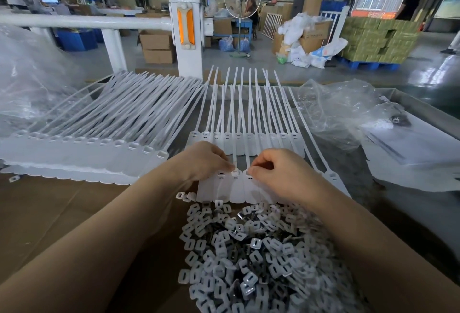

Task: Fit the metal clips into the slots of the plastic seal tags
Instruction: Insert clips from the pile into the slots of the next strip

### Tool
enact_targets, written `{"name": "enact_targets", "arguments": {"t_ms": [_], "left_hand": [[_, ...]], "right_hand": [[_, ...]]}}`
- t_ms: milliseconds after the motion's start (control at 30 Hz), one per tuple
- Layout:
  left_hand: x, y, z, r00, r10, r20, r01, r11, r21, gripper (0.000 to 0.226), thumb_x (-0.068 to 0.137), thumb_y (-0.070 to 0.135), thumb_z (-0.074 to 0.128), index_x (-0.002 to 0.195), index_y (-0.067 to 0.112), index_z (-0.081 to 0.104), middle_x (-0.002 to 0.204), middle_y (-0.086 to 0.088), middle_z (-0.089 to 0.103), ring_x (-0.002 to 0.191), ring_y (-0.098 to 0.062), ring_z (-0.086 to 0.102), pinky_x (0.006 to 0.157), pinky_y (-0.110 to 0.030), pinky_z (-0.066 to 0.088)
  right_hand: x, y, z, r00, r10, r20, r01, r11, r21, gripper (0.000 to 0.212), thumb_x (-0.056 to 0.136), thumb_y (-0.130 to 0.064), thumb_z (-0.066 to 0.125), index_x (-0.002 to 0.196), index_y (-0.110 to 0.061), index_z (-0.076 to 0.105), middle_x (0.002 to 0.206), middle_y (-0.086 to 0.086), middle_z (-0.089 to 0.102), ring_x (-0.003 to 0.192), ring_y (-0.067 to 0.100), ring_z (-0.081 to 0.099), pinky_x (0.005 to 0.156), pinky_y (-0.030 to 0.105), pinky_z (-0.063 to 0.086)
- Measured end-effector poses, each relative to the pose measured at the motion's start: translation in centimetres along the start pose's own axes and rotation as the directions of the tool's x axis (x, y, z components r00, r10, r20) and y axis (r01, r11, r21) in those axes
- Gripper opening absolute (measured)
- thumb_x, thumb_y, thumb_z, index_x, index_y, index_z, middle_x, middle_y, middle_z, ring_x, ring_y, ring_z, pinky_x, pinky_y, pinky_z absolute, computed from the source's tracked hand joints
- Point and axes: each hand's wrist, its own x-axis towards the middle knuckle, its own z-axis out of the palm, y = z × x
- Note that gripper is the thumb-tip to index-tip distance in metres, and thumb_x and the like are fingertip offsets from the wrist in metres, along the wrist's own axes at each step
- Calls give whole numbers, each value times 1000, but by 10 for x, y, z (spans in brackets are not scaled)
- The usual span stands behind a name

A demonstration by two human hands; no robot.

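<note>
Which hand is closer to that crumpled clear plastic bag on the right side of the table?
The right hand. It works at the near row of seal tags, with the clear plastic bag beyond it to the right. The left hand sits further left, with the right hand between it and the bag.

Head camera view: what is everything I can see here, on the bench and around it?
Seal tags under the hands: one row, white, bench centre.
Second tag row: white, just behind.
Stacked tags: many, white, left.
Clip pile: very many, white and metallic, near centre.
Cardboard sheet: one, brown, under the pile.
Plastic bags: clear, right and far left.
Railing post: white, orange reflector, behind.
Left hand: pinching at a tag head.
Right hand: pinching at the next tag head.
</note>
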Motion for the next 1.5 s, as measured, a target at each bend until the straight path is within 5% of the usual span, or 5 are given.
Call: {"name": "enact_targets", "arguments": {"t_ms": [133,500,800,1233,1500], "left_hand": [[1,0,1,1000,14,-12,-14,1000,9,10,87,27,73,82,18,70,86,2,66,81,-9,58,65,-23,41],[0,6,6,999,6,-44,0,992,129,18,79,33,78,79,17,69,87,0,69,96,-21,63,101,-48,46],[5,5,6,1000,-15,-22,15,1000,11,13,77,19,78,78,18,66,80,1,64,76,-11,57,62,-24,41],[6,0,-4,998,39,56,-41,999,31,12,81,18,77,91,15,69,82,3,64,75,-7,57,63,-21,40],[7,-5,-3,998,42,45,-43,999,7,13,81,20,77,91,15,70,86,2,66,79,-8,59,64,-21,42]], "right_hand": [[1,0,0,1000,2,2,-2,1000,-3,11,92,-42,63,96,-32,67,88,-17,65,79,-2,59,60,17,41],[-1,-2,1,1000,4,-5,-4,1000,-12,11,92,-43,64,96,-33,66,85,-18,64,77,-3,58,59,16,39],[-6,-7,-3,993,-95,66,92,994,52,4,87,-33,72,83,-34,70,81,-15,69,74,-3,63,67,18,49],[-20,-25,-11,830,-320,457,349,937,21,13,77,-31,82,85,-40,76,83,-27,65,81,-8,60,69,10,44],[-30,-40,-18,714,-395,578,325,918,226,11,79,-27,82,87,-32,75,91,-8,68,87,13,63,86,40,54]]}}
